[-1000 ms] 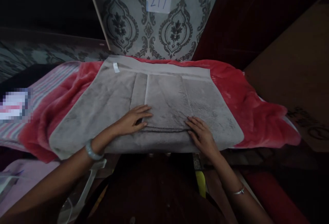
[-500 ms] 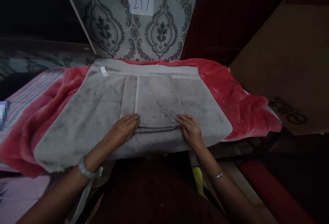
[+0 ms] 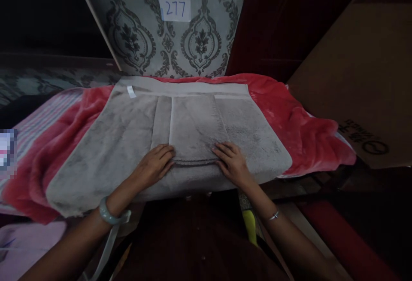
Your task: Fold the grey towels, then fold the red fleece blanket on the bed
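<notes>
A grey plush cloth [image 3: 99,143] lies spread out, with a small white label near its far left corner. On its middle rests a folded grey plush section [image 3: 193,122], whose layered near edge faces me. My left hand [image 3: 156,163] grips the left end of that near edge, fingers on top and thumb at the front. My right hand [image 3: 231,163] holds the same edge further right, its fingers curled over the top and slightly apart. Some of the edge is hidden under both hands.
Under the grey cloth is a red plush blanket [image 3: 273,117]. A striped fabric [image 3: 48,115] shows at left. Patterned wallpaper with a "277" paper [image 3: 175,8] rises behind. A large cardboard box [image 3: 360,79] stands at right, and a pink item [image 3: 32,242] sits at lower left.
My right hand has slid a little left along the folded edge, its fingers spreading slightly. My left hand stays nearly in place, and the view has shifted a little.
</notes>
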{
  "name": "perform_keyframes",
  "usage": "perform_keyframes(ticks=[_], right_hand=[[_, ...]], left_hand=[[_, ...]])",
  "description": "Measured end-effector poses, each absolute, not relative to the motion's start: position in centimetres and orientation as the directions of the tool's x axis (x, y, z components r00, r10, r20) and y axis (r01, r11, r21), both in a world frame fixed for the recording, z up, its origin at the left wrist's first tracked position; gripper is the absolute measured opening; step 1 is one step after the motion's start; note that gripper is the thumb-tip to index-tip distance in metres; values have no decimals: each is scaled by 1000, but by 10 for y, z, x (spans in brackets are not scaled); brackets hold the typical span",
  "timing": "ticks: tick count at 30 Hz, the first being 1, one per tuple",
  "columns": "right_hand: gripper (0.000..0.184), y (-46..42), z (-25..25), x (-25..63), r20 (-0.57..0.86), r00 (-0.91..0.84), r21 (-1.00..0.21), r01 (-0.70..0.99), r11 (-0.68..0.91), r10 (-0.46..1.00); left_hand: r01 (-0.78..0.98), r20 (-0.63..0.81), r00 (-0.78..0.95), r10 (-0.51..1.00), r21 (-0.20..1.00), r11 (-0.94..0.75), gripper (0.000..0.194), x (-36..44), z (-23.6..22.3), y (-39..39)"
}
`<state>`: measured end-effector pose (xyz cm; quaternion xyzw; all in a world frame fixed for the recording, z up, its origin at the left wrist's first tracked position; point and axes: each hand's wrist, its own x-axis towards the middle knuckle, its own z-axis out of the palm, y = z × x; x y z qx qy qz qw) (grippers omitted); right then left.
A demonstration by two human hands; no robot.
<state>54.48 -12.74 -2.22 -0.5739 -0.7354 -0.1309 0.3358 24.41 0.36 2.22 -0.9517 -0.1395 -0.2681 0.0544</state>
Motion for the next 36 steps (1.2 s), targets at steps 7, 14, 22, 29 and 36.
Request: perform_keyframes(ticks=[7,14,22,29,36], right_hand=[[33,-115,-26,536,768,-52,-182,938,294,639],[30,-123,-19,528,784,15,-236,932,275,621],[33,-143,-22,497,730,-193,-117,910,398,656],[21,-118,-24,471,467,-124,-56,984,170,876],[20,-107,-16,479,502,-229,38,969,242,834]], left_hand=[[358,629,751,203,-128,-925,15,250,14,-4],[381,535,813,232,-186,-906,15,270,23,-7],[390,468,817,338,-16,-921,11,275,36,-1],[398,463,825,323,-70,-915,9,274,35,-5],[369,530,820,219,-195,-909,11,278,31,-9]])
